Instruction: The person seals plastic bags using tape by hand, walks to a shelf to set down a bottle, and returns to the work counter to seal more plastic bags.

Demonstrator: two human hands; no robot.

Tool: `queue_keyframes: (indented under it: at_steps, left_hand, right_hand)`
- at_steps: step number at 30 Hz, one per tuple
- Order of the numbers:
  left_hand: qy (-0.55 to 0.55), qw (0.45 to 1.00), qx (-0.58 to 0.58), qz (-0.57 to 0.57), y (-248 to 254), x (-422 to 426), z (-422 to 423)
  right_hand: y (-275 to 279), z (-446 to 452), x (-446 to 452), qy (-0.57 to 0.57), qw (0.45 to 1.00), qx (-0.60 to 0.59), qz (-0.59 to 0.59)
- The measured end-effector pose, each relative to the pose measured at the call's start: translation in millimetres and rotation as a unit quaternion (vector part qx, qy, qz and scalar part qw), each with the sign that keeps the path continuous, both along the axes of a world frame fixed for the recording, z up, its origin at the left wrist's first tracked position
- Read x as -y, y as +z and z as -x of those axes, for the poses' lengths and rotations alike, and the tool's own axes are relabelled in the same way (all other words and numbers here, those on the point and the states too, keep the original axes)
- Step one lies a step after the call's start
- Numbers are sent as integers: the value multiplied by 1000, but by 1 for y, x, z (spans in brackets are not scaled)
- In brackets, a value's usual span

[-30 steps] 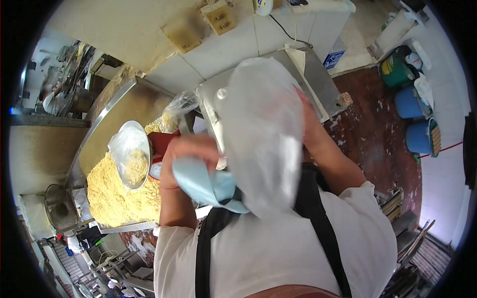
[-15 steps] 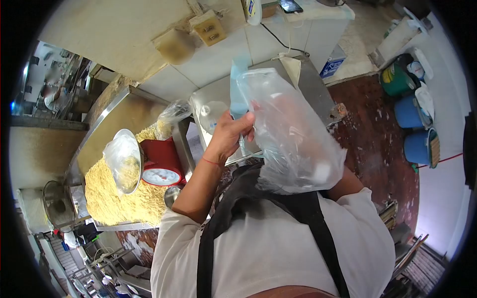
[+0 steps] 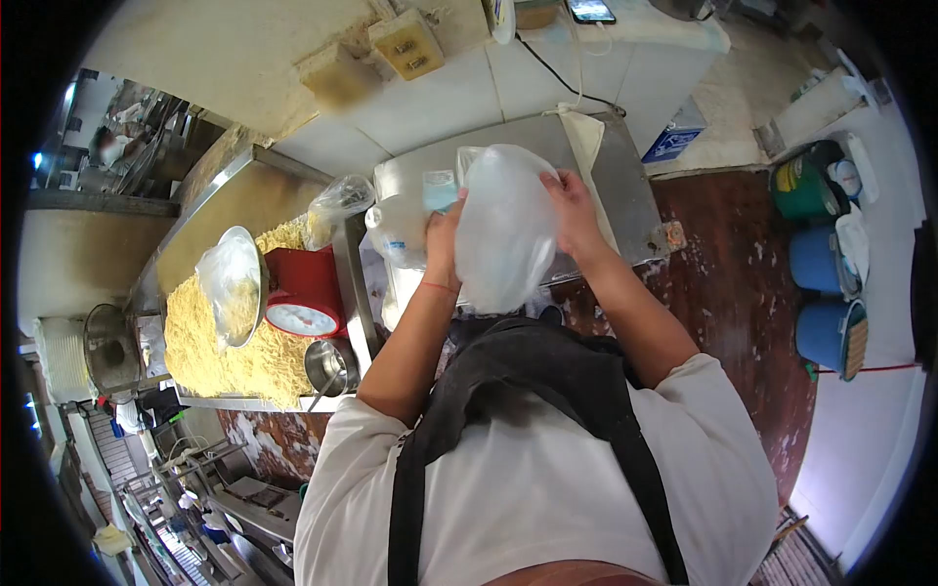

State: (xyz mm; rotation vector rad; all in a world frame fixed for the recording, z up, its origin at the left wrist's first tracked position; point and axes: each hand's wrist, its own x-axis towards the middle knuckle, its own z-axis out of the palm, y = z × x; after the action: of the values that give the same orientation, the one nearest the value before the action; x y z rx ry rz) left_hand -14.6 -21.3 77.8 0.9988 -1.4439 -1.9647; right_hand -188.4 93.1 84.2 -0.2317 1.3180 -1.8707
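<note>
A clear plastic bag (image 3: 506,230), puffed out and rounded, is held up in front of me between both hands. My left hand (image 3: 443,239) closes on its left edge. My right hand (image 3: 578,213) pinches its upper right edge, thumb and fingers together. A light blue piece of thin material (image 3: 440,189) shows just beyond my left fingertips; whether they touch it I cannot tell. Behind the hands stands a metal table (image 3: 640,210), with a stack of whitish plastic (image 3: 399,230) on it to the left of my left hand.
To the left, a metal tray holds a heap of yellow noodles (image 3: 210,356). A red scale (image 3: 305,288) carries a pan (image 3: 234,283) with a bagged portion. A metal bowl (image 3: 330,366) stands nearby. Blue buckets (image 3: 819,332) line the right wall; a phone (image 3: 591,10) lies on the ledge.
The bag has swung up and away from my body, and now looks rounder. My right hand, earlier hidden behind it, shows at its right edge. The blue piece sits lower and farther left.
</note>
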Motion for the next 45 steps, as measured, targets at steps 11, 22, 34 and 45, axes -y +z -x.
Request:
queue_keyframes:
  at_steps: [11, 22, 34, 45]
  left_hand:
    - [21, 999, 6, -37, -68, -20, 3]
    - [-46, 996, 66, -25, -130, 17, 5]
    - [-62, 971, 128, 193, -138, -10, 13]
    - [-36, 896, 91, 433, -91, -14, 13]
  right_hand:
    - [-149, 16, 6, 91, 949, -298, -54]
    - [-125, 35, 6, 251, 847, -385, -269]
    - [-27, -37, -37, 127, 815, -562, -60]
    - [-67, -41, -57, 89, 900, -427, -6]
